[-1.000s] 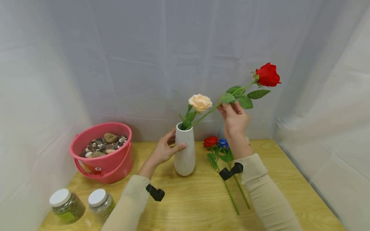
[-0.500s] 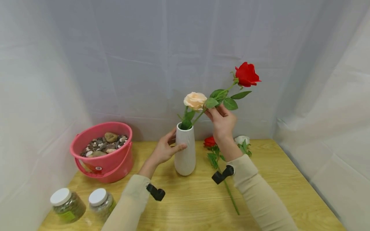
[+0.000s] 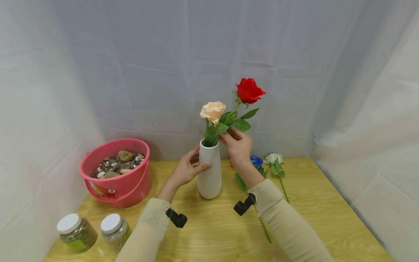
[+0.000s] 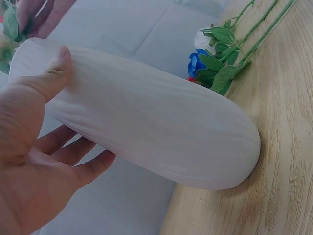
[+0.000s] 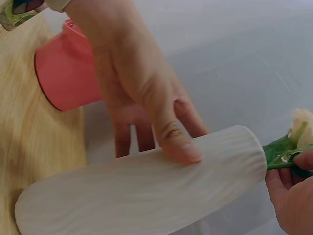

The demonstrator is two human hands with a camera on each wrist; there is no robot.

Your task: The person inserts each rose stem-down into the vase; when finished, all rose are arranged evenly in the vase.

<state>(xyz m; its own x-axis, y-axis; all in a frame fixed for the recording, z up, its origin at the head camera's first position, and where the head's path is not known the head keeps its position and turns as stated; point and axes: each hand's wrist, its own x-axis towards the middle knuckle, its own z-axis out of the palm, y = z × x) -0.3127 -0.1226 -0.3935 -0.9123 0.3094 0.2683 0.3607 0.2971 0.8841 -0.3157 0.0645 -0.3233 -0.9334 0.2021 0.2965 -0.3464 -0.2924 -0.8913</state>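
A white vase (image 3: 209, 174) stands upright on the table, held by my left hand (image 3: 186, 169), its thumb on the front and its fingers round the far side. A peach rose (image 3: 212, 111) stands in it. Just above the rim, my right hand (image 3: 238, 145) pinches the stem of a red rose (image 3: 250, 91) beneath its leaves. The red rose leans to the right, and its stem enters the vase mouth, as the right wrist view shows at the green stem (image 5: 279, 166). The lower stem is hidden inside the vase.
On the table at right lie a blue rose (image 3: 256, 161), a white rose (image 3: 273, 158) and another red one, mostly hidden behind my right arm. To the left stand a pink bucket (image 3: 121, 191) of stones and two white-lidded jars, one nearer the corner (image 3: 76, 233) and one beside it (image 3: 115, 233).
My right hand has moved left and down with the red rose, bringing it closer to the vase and more upright. The peach rose has shifted slightly left. My left hand has stayed on the vase.
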